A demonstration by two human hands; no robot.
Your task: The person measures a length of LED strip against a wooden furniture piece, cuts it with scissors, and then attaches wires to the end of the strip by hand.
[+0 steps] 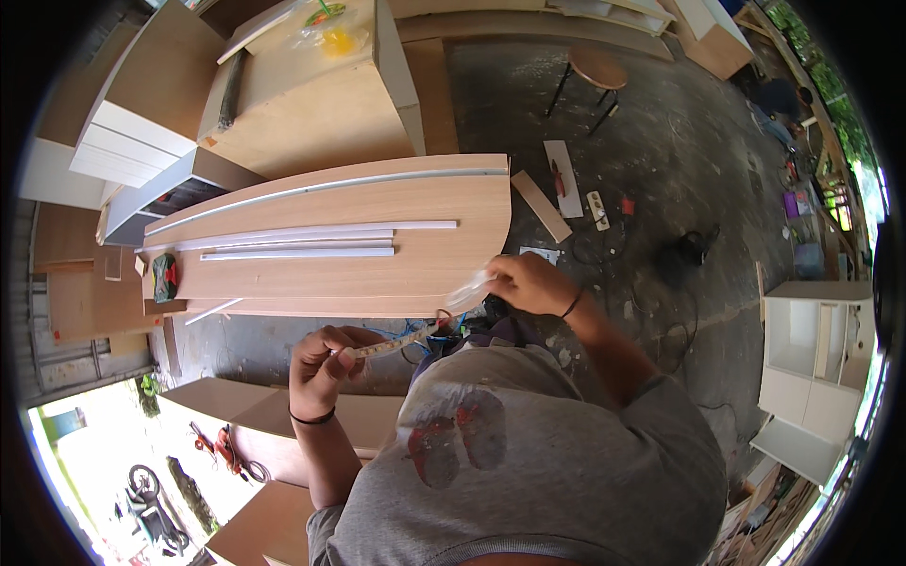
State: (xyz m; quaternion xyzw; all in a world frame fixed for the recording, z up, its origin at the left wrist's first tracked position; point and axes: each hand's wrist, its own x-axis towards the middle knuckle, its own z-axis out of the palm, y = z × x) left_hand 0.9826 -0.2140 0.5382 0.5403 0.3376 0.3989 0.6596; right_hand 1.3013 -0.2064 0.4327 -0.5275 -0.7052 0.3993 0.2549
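My left hand is closed, thumb against fingers, on a narrow yellowish strip with marks along it, resembling a measuring tape. The strip slants toward my waist, where a small reddish-brown piece shows at its far end. Over the near right corner of a long wood-grain board, my right hand pinches a thin, clear, plastic-looking piece, partly blurred. On the board lie several long white strips. A dark green and red packet sits at its left end.
Beyond the board stands a large plywood box with a plastic bag on top. On the floor to the right are a round stool, loose board pieces, a socket strip and cables. A white cabinet stands far right; another person crouches beyond.
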